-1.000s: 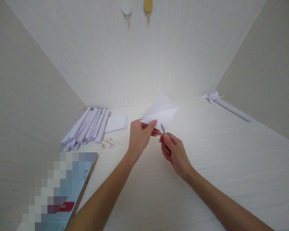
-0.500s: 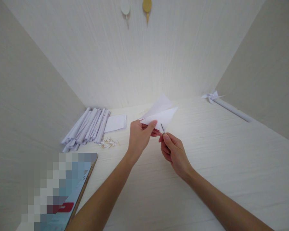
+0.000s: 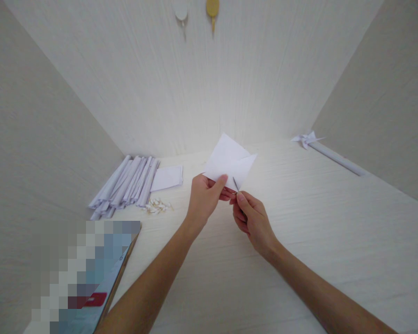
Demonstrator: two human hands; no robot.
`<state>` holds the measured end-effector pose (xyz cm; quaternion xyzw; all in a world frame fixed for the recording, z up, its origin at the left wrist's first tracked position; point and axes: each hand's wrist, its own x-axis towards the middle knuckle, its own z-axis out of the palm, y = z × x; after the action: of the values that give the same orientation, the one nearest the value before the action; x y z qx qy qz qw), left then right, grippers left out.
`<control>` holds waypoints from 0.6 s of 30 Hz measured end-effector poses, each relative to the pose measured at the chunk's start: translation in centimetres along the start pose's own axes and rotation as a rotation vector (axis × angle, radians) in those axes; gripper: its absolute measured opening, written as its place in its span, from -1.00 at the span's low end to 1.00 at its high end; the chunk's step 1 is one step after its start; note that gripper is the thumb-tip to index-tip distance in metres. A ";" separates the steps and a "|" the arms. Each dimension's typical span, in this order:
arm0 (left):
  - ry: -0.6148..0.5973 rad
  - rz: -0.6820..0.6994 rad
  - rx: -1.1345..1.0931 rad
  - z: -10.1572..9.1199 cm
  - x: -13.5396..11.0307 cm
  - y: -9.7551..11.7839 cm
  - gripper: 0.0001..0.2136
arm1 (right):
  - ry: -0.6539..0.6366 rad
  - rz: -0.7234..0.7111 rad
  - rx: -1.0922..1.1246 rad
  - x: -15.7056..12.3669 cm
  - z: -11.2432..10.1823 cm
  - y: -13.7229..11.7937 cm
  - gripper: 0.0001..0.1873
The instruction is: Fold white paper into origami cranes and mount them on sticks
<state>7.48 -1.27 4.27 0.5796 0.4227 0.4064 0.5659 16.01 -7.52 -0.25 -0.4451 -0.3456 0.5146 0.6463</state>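
From my end I see one white paper held near the middle of the back edge of the worktop, my left hand pinching it between thumb and fingers. My right hand is closed round one thin-bladed tool, its dark blade showing over the paper's lower right part, its grip hidden by the hand. At the back left corner lies a pile of paper rolls, too overlapped to count, with one stack of square sheets just beside it and scattered white-tipped sticks in front. One pinwheel at the end of a white rod rests by the back right corner, one partly pixelated panel by the left edge; two hooks hang on the back wall
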 end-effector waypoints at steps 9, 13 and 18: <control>-0.045 -0.021 -0.044 0.0 -0.1 0.2 -0.86 | -0.002 0.007 -0.005 -0.1 0.0 0.1 -0.65; -0.047 -0.047 -0.068 0.0 -0.1 0.2 -0.86 | -0.001 -0.004 -0.019 -0.1 0.0 0.1 -0.65; -0.050 -0.045 -0.088 0.1 -0.1 0.2 -0.86 | -0.006 -0.003 -0.026 -0.1 -0.1 0.0 -0.65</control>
<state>7.55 -1.41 4.50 0.5544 0.4032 0.3969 0.6103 16.05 -7.65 -0.26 -0.4514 -0.3550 0.5104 0.6401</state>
